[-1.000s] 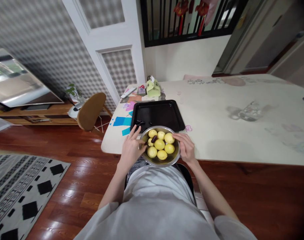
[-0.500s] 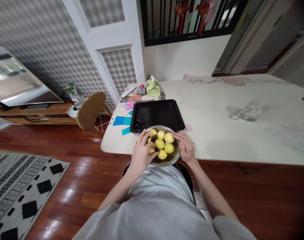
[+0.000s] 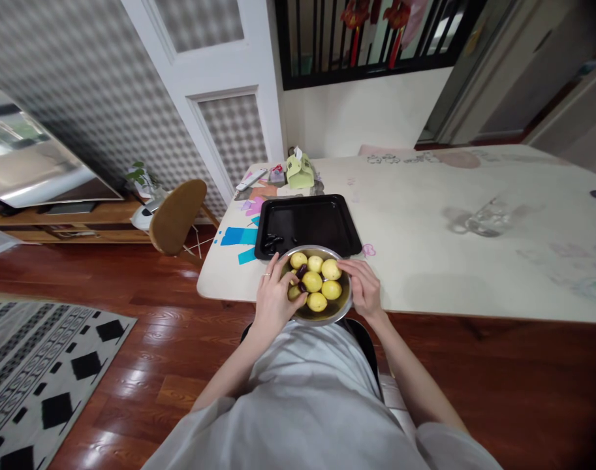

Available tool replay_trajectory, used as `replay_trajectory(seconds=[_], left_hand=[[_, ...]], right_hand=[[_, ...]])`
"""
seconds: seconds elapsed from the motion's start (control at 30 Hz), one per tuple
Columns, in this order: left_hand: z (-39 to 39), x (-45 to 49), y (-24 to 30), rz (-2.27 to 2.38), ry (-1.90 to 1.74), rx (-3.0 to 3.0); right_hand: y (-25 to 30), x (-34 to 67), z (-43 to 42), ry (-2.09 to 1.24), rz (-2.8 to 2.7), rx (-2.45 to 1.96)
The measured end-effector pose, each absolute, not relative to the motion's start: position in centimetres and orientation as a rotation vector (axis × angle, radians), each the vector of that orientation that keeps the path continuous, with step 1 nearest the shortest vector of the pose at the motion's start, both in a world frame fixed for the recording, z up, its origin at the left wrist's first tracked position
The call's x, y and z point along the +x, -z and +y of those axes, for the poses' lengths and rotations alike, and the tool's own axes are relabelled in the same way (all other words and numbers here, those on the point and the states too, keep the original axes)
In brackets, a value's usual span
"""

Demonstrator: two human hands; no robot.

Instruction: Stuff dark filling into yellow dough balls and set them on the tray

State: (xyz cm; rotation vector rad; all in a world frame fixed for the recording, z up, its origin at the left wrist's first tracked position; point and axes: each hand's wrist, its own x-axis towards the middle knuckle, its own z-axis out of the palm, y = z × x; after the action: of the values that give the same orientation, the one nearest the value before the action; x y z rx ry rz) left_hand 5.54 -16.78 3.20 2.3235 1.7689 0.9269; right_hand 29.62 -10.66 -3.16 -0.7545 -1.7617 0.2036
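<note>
A round metal bowl (image 3: 344, 307) is held in front of my body at the table's near edge. It contains several yellow lemons (image 3: 312, 282) and two dark purple oblong pieces that look like long grapes (image 3: 302, 270). My right hand (image 3: 363, 287) grips the bowl's right rim, its fingers over the edge. At the left side of the bowl, my left hand (image 3: 274, 294) reaches over the rim, thumb and index finger apart beside the lower dark grape. Beyond the bowl lies a black baking tray (image 3: 317, 225), with several similar dark pieces (image 3: 273, 243) in its near left corner.
A green tissue box (image 3: 300, 171) and a white remote (image 3: 251, 179) lie behind the tray on the white table (image 3: 415, 261). A clear glass vessel (image 3: 488, 222) rests to the right. A wooden chair (image 3: 177, 219) stands left of the table.
My left thumb and index finger have parted slightly and drawn a little left; the lower dark grape now shows more fully between lemons. My right hand and the bowl have hardly moved.
</note>
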Motion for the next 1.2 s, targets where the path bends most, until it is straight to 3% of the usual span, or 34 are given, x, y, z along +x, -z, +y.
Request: replay_trajectory(seconds=[0.4, 0.7, 0.83, 1.0, 1.2], left_hand=[[-16.6, 4.6, -2.4, 1.706, -0.972, 2.288], [-11.4, 2.0, -4.1, 1.570, -1.296, 2.254], [-5.1, 1.0, -2.9, 1.552, -1.122, 2.327], [0.1, 1.3, -1.4, 1.388, -0.629, 2.517], [0.8, 1.7, -1.1, 1.451, -0.567, 2.523]], right_hand=[[3.1, 29.6, -10.7, -0.190, -1.772, -0.766], [2.9, 29.6, -10.7, -0.176, -1.766, -0.753], [3.0, 29.6, -10.6, -0.169, -1.772, -0.738], [3.1, 29.6, -10.6, -0.161, -1.766, -0.726], [3.0, 29.6, -10.7, -0.176, -1.769, -0.736]])
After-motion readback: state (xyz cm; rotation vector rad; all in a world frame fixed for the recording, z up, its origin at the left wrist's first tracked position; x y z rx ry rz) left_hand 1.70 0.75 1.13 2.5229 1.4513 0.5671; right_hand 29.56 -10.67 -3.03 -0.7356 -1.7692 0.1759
